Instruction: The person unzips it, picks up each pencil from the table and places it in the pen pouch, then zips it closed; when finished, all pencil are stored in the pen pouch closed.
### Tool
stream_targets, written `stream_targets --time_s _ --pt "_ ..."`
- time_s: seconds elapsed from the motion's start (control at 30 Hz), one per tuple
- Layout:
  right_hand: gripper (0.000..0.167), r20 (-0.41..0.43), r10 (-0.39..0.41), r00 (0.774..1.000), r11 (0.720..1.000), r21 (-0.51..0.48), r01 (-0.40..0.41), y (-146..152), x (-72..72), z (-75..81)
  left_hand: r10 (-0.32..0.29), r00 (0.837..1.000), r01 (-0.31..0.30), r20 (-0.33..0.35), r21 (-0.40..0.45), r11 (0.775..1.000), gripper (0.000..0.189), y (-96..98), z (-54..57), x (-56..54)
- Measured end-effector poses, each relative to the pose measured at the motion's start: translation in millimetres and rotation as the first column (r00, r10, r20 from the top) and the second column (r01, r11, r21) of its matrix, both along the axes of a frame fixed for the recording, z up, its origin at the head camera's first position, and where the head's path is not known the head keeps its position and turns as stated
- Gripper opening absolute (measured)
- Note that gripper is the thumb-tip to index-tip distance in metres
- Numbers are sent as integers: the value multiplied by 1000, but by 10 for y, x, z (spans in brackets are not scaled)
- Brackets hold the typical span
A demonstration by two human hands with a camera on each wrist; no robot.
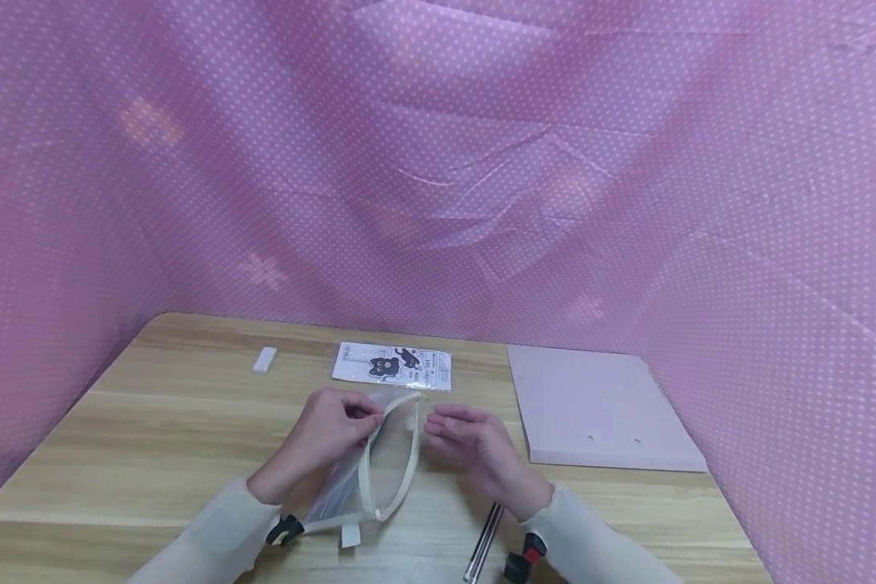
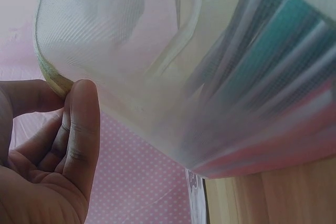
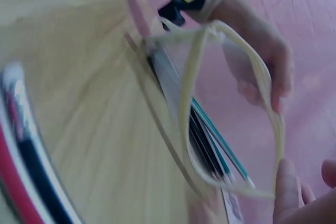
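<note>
A translucent mesh zip pouch [image 1: 341, 489] with a cream zipper edge [image 3: 192, 77] stands with its mouth spread open over the table. My left hand [image 1: 328, 430] pinches that edge between thumb and fingers on the left side. Through the mesh, long thin items [image 2: 273, 40] in teal, dark and pinkish tones show in the left wrist view. Beside the opposite edge is my right hand [image 1: 474, 446], its fingers extended toward the pouch. The right wrist view has one of its fingertips [image 3: 286, 174] right at the zipper edge. A white tag [image 1: 350, 535] hangs at the near end.
Several pens [image 1: 484, 542] lie by my right wrist. A printed card in a clear sleeve [image 1: 392, 366], showing black cartoon cats, lies behind the pouch. To its left is a small white block [image 1: 264, 359]. A pale flat board [image 1: 602, 410] occupies the right. Pink dotted cloth [image 1: 438, 203] surrounds the table.
</note>
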State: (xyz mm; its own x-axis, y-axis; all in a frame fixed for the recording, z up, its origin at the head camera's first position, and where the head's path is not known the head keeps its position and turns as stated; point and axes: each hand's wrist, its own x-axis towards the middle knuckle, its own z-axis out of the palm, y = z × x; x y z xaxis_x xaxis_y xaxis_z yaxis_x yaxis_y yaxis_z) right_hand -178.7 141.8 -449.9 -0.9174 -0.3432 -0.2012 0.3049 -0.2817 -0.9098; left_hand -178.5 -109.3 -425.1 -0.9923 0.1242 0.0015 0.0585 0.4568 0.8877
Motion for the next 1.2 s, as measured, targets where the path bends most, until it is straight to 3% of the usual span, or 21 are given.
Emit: stream_targets --time_s 0.13,0.23,0.3,0.43,0.53,0.73,0.83,0.97,1.0,1.07,1.2 --pt "53 -77 51 996 994 99 -43 192 -29 1 3 1000 -3 -4 5 1000 9 2 -5 -3" --pt "49 -159 132 978 966 241 -91 340 -26 -1 8 1000 -8 3 6 1000 9 5 -6 -2" --pt "45 -198 192 961 930 349 -114 434 -10 -10 6 1000 -6 11 7 1000 9 8 -4 0" --pt "36 -240 333 912 826 540 -160 600 36 -31 -3 1000 3 16 2 1000 9 12 0 0" --pt "29 -243 472 848 735 639 -226 718 69 -37 -10 1000 10 13 1 1000 9 13 -4 5" --pt "26 -233 705 669 568 751 -337 869 109 -47 -7 1000 7 13 11 1000 10 17 -11 15" --pt "33 -253 777 577 488 820 -298 901 136 -63 -7 1000 7 15 15 1000 10 18 -13 14" --pt "45 -287 848 445 389 908 -155 906 181 -84 -9 1000 9 17 24 1000 10 18 -22 11" --pt "47 -293 861 417 369 922 -115 900 188 -88 -10 1000 10 16 28 1000 10 18 -25 9" --pt "48 -298 874 384 349 935 -68 886 199 -94 -13 1000 12 14 36 999 10 16 -29 6" --pt "44 -321 880 352 359 932 -47 862 183 -110 -14 1000 14 12 46 999 10 14 -36 3"
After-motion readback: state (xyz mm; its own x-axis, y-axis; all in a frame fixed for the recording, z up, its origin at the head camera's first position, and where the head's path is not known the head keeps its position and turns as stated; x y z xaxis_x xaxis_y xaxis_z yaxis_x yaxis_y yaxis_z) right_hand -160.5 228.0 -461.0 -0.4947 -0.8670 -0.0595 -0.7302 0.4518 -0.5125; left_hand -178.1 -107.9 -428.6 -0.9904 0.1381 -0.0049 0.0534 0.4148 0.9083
